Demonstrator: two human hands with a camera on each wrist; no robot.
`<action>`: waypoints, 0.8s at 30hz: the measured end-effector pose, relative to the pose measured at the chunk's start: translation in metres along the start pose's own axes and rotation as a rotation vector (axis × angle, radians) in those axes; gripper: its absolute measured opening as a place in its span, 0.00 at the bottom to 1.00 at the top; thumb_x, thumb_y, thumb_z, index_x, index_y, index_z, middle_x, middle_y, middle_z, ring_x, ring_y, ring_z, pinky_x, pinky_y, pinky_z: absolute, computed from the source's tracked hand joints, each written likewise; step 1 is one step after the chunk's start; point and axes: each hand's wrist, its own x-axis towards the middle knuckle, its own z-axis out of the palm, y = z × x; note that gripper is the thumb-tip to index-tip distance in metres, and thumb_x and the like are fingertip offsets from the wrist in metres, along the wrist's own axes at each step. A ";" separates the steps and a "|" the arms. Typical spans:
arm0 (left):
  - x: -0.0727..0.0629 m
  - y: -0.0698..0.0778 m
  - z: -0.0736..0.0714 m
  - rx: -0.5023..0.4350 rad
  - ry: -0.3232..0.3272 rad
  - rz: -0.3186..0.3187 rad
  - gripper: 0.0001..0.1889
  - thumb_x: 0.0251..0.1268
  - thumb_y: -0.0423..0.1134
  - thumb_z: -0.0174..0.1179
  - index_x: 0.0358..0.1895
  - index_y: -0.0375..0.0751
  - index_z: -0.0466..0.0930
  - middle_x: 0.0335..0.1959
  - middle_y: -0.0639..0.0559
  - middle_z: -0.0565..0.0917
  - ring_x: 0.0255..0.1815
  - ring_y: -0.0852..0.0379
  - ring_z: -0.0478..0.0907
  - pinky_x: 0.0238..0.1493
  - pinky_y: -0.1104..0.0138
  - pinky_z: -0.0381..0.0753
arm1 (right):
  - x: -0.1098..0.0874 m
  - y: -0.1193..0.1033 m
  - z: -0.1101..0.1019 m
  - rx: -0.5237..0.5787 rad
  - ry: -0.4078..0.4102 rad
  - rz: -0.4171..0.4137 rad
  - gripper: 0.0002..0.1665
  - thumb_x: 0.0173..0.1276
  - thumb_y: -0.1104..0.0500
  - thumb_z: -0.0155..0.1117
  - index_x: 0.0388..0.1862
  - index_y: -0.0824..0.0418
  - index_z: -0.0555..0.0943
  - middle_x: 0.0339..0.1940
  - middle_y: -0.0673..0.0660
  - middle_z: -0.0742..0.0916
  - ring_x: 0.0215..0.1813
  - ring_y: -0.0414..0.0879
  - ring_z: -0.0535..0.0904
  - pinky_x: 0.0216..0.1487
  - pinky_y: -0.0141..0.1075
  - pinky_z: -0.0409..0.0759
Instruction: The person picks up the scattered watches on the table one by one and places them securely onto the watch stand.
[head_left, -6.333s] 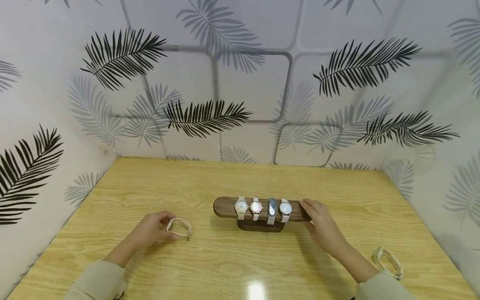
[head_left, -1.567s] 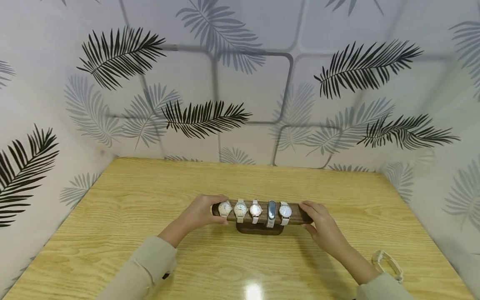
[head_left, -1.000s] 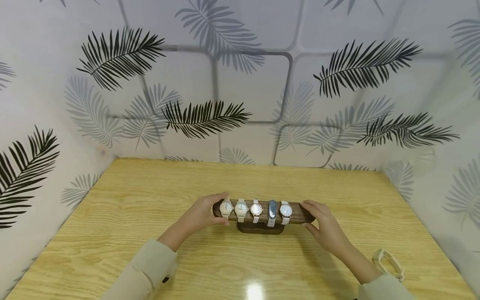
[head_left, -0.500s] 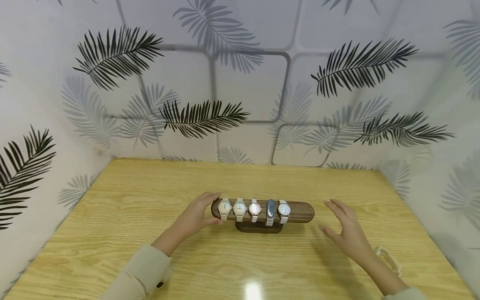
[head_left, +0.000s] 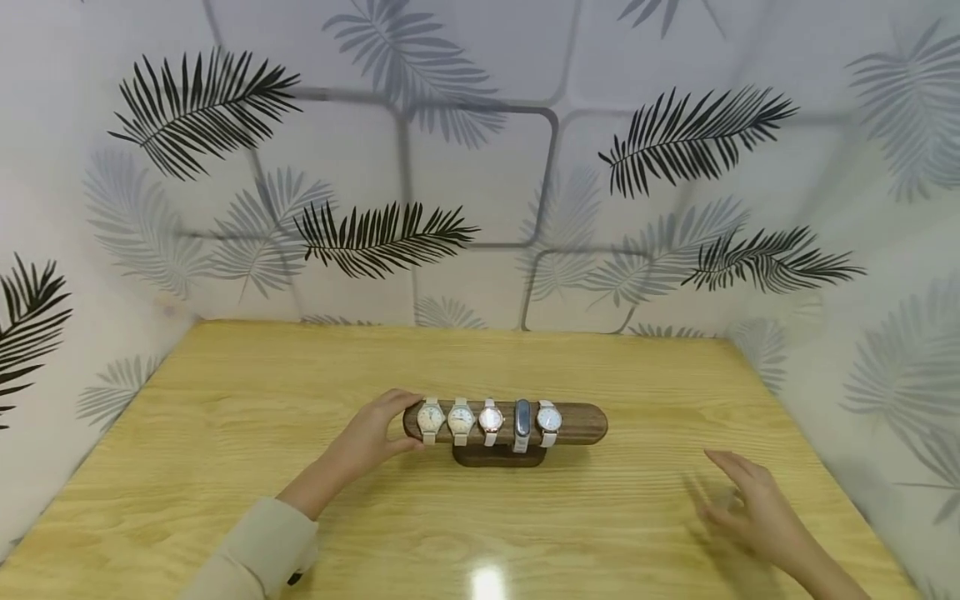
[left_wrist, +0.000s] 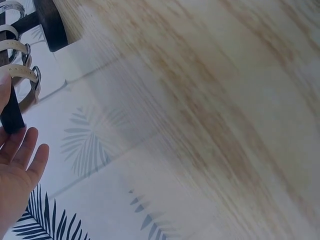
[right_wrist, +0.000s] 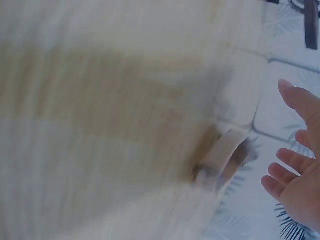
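A dark wooden watch stand (head_left: pixel 577 423) stands on the table, its bar carrying several watches with light straps and a fitness band (head_left: pixel 522 418) with a dark screen. My left hand (head_left: pixel 369 433) grips the bar's left end, thumb in front and fingers behind, beside the leftmost watch (head_left: pixel 431 418). The left wrist view has the stand's dark end (left_wrist: pixel 12 115) between thumb and fingers. Over the table to the right, my right hand (head_left: pixel 765 512) is spread and holds nothing. A blurred light-strapped watch (right_wrist: pixel 220 160) lies near its fingers in the right wrist view; the head view hides it behind that hand.
The wood-grain table (head_left: pixel 337 358) reaches back to a wall (head_left: pixel 480 283) with leaf-patterned covering. Similar walls rise at the left and right edges. A bright light reflection falls on the table's front middle.
My left hand brought a watch onto the bar's left end and stays there. My right hand let go of the right end and moved right and nearer. The view turned slightly right.
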 end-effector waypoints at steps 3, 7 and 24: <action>0.000 0.000 -0.001 0.023 -0.003 0.018 0.31 0.50 0.38 0.68 0.60 0.33 0.71 0.56 0.44 0.76 0.58 0.45 0.74 0.57 0.56 0.76 | -0.013 0.013 -0.003 -0.012 -0.033 0.016 0.43 0.37 0.66 0.78 0.55 0.76 0.70 0.49 0.74 0.77 0.49 0.69 0.70 0.41 0.65 0.71; -0.002 0.001 -0.005 0.053 -0.010 0.051 0.31 0.51 0.38 0.68 0.60 0.32 0.71 0.55 0.43 0.76 0.57 0.45 0.74 0.56 0.56 0.77 | -0.026 0.026 -0.004 -0.029 -0.063 0.043 0.43 0.35 0.65 0.79 0.53 0.74 0.72 0.48 0.72 0.79 0.48 0.68 0.71 0.40 0.65 0.72; -0.002 0.001 -0.005 0.043 -0.033 0.028 0.30 0.52 0.38 0.67 0.60 0.33 0.71 0.55 0.44 0.76 0.57 0.45 0.74 0.56 0.57 0.77 | -0.029 0.034 -0.001 -0.041 -0.116 0.125 0.36 0.42 0.63 0.77 0.49 0.80 0.73 0.41 0.72 0.82 0.41 0.64 0.79 0.39 0.54 0.79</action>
